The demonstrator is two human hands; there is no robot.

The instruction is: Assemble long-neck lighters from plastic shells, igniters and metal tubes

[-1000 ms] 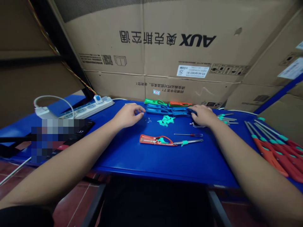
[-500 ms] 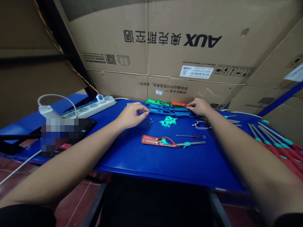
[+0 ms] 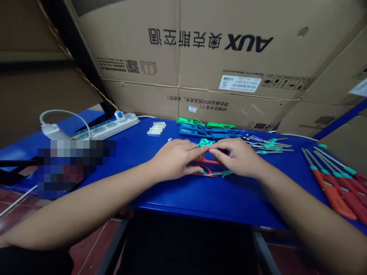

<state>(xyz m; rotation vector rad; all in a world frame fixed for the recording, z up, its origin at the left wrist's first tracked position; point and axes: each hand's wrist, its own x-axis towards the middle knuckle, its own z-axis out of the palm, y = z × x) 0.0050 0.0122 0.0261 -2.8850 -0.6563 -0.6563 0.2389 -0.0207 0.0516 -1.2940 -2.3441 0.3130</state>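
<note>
Corrugated cardboard AUX cartons stand behind a glossy blue tabletop. Over its middle, the left hand and the right hand curve inward, their fingertips meeting above a moulded orange plastic shell, though whether they grip it is hidden. Small teal plastic pieces lie just beyond, near ridged blue plastic casings. Slim metal tubes sit further left; orange-handled screwdrivers fan out at right.
</note>
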